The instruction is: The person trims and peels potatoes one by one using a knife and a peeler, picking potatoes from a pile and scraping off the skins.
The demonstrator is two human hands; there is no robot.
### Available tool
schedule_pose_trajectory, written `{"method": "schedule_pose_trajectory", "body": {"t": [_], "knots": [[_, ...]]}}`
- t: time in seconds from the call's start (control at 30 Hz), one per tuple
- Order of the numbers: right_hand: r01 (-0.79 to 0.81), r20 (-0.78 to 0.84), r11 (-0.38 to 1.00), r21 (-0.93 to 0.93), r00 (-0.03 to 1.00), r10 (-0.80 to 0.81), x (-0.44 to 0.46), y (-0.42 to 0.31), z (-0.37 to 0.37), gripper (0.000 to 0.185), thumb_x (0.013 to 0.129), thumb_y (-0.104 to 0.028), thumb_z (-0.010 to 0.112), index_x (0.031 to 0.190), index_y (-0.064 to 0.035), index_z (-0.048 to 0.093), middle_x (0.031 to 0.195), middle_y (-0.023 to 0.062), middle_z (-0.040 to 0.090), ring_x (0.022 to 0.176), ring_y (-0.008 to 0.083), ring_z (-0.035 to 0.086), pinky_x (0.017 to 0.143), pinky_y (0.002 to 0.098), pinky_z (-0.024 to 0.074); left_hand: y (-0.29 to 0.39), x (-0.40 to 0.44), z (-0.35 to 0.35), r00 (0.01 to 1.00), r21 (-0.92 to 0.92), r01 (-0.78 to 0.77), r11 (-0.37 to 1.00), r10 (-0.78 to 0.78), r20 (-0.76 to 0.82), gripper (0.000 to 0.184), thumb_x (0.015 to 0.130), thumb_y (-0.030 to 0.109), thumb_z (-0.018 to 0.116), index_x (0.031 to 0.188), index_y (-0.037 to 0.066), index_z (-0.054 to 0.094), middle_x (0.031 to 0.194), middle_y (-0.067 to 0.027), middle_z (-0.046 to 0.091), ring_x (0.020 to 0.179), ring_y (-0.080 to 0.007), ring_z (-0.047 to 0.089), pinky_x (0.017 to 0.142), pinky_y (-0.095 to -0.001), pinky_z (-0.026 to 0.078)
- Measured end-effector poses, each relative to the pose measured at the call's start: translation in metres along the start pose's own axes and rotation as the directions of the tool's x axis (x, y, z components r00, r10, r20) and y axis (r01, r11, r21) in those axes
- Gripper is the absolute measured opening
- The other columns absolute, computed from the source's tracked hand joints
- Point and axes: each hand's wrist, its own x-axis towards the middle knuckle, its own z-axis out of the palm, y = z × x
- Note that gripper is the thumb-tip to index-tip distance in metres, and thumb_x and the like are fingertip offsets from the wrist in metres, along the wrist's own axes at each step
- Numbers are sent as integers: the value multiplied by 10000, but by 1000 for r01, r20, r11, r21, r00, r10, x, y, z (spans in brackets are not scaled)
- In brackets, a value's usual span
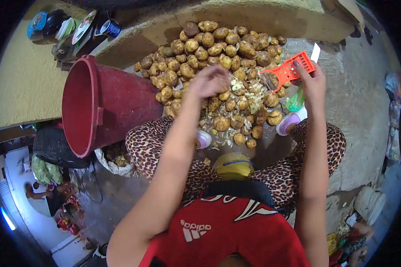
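The right hand (pixel 315 84), on the right, grips an orange peeler (pixel 286 70), its thumb pressed on the slotted end and the fingers closed behind it. The peeler's forked end points left, over the right edge of a heap of potatoes (pixel 201 54), and a white strip (pixel 315 52) juts out on the far side of the hand (whether it belongs to the tool, I cannot tell). The left hand (pixel 210 82) hangs over the middle of the heap, its fingers bent; it is blurred, and I cannot tell whether it pinches anything.

The potatoes, brown and yellow, lie on the floor against a low ledge (pixel 294 22) on the far side. Pale peelings (pixel 254 100) are strewn among the nearer ones, mostly to the right of the left hand. Something green (pixel 295 102) lies near the right shoe (pixel 289 123).

On the left, a large red bucket (pixel 124 93) lies tilted on its side just beside the heap, mouth to the left. Nearer, a white sack (pixel 103 159) stands by the left knee of the leopard-print trousers (pixel 323 144). A yellow container (pixel 229 169) sits between the legs. At the far left, a blue cup (pixel 112 29) stands beside some stacked dishes (pixel 82 29).
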Motion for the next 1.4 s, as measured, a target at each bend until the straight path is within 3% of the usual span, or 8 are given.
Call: {"method": "schedule_pose_trajectory", "body": {"t": [0.03, 0.13, 0.23, 0.4, 0.83, 0.9, 1.0, 1.4], "knots": [[-18, 27, 1000, -25, 999, 19, -6, 3, -2, 216, 791, -153, 625, 939, -2, 580, 753, 33, 603, 628, 93, 583, 517, 222, 480, -11, 6, 56, 947, 512, 305, 803, -310, -78, 264, 796, 261, 544, 998, 99, 593, 1072, -74, 546, 1007, -246, 505, 875, -440, 381], [6, 62, 998, -58, 998, -3, 1, 0, -5, 236, 789, -153, 629, 967, -7, 577, 773, 37, 609, 633, 88, 576, 518, 216, 466, -105, 51, 116, 981, 930, -188, 317, 106, 163, 391, 716, 344, 591, 1044, 132, 602, 1224, -138, 438, 1127, -331, 412, 948, -548, 268], [-28, 67, 995, -101, 997, 35, -1, 8, -8, 239, 791, -150, 625, 975, -6, 577, 777, 37, 613, 627, 83, 573, 516, 211, 461, -72, 45, 124, 975, 716, 55, 696, 117, -187, 389, 699, 357, 610, 982, 91, 623, 1179, -191, 439, 1118, -347, 399, 950, -560, 252], [-79, 118, 994, -75, 989, 87, -5, 19, -5, 209, 791, -153, 631, 939, -15, 577, 740, 16, 604, 599, 67, 559, 494, 200, 448, -74, 93, 4, 848, 748, 295, 595, 197, -492, 500, 721, 265, 644, 1068, -65, 501, 1135, -239, 387, 1049, -374, 415, 870, -399, 404], [-311, 331, 935, -170, 876, 352, -13, 32, 27, 145, 807, -132, 613, 868, -11, 561, 707, -2, 571, 612, 59, 513, 550, 209, 413, -122, 174, -127, 742, 435, 372, 820, 19, -670, 770, 655, 351, 703, 1263, 20, 366, 1194, -246, 443, 1098, -377, 447, 934, -382, 372], [-314, 318, 934, -170, 880, 353, -12, 34, 27, 146, 810, -134, 609, 872, -13, 556, 692, -4, 562, 594, 64, 510, 538, 215, 414, -123, 160, -129, 740, -63, 67, 996, -92, -666, 507, 752, 282, 562, 1177, 38, 433, 1109, -199, 516, 1047, -329, 497, 869, -429, 424], [-316, 424, 943, -103, 844, 329, -10, 29, 24, 130, 834, -135, 567, 882, -16, 546, 691, 3, 553, 574, 75, 510, 532, 224, 419, -105, 119, -132, 878, -859, -227, 459, -286, -384, 304, 804, 240, 436, 1048, 63, 475, 1026, -140, 547, 966, -290, 534, 758, -465, 481], [-390, 340, 892, 230, 891, 302, -32, 10, 41, 147, 860, -137, 498, 927, -16, 546, 800, 42, 597, 701, 131, 580, 595, 266, 487, 13, -63, -26, 963, -976, -216, -27, -170, -208, 488, 873, 371, 373, 1127, -44, 424, 1046, -225, 536, 906, -350, 566, 702, -429, 511]]}}
